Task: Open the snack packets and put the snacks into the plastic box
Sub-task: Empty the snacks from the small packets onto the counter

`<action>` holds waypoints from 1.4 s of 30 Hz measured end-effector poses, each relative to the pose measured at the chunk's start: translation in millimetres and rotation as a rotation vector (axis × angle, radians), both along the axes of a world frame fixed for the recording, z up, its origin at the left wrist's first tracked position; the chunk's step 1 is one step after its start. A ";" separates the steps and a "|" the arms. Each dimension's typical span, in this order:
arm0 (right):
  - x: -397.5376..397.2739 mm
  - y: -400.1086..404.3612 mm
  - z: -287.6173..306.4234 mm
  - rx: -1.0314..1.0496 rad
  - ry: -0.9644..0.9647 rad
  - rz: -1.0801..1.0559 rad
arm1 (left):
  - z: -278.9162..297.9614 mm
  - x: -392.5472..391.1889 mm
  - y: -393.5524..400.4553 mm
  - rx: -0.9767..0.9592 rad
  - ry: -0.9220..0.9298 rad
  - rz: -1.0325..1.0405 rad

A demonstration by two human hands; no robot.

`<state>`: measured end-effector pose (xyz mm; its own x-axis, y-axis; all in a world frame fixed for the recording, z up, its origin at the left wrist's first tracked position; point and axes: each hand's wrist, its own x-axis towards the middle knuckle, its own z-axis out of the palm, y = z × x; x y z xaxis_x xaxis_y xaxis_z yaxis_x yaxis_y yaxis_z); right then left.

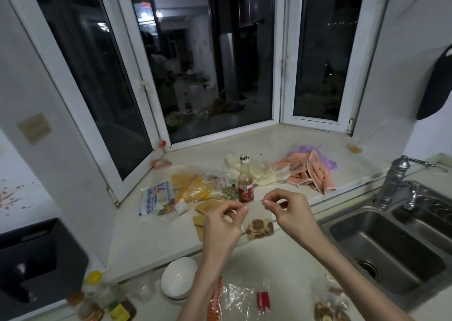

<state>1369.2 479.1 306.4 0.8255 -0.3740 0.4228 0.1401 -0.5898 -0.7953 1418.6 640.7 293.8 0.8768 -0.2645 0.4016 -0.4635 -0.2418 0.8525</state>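
Packet: a small clear snack packet (259, 220) hangs in the air above the pale counter (151, 237), between the two hands, with brown and tan round snacks (259, 227) gathered at its bottom.
Left hand: the left hand (223, 225) pinches the packet's upper left edge between thumb and forefinger; the other fingers are curled in beside them.
Right hand: the right hand (287, 207) pinches the upper right edge between thumb and forefinger tips, the remaining fingers bent above.
Packet top: the top edge runs as a thin taut line from one pinch to the other; whether it is torn open cannot be told.
Snacks to fingers: the snacks sit low in the packet, well below both pinches and nearer the right wrist.
Behind: a brown sauce bottle (245, 181) stands just beyond the hands, among yellow and printed bags (156, 199).
Near edge: another clear packet (329, 307) with similar snacks lies at the lower right, beside a crumpled clear wrapper (241, 296).
Right: a steel sink (381, 249) with its tap.
Lower left: a white bowl (178, 278) lies upside down.
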 end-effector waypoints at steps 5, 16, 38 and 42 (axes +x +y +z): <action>-3.5 3.3 -4.3 -0.106 0.019 -0.026 | -7.6 -3.2 -5.1 -0.012 -0.023 0.011; -4.5 13.8 -10.6 -0.113 0.093 0.045 | -14.4 -8.7 4.4 0.064 -0.036 -0.008; -16.9 9.8 -26.6 -0.216 0.204 -0.011 | -32.3 -12.6 2.4 0.152 -0.029 0.022; -20.8 3.3 -40.6 -0.151 0.230 -0.026 | -47.6 -11.9 2.4 0.125 0.112 -0.016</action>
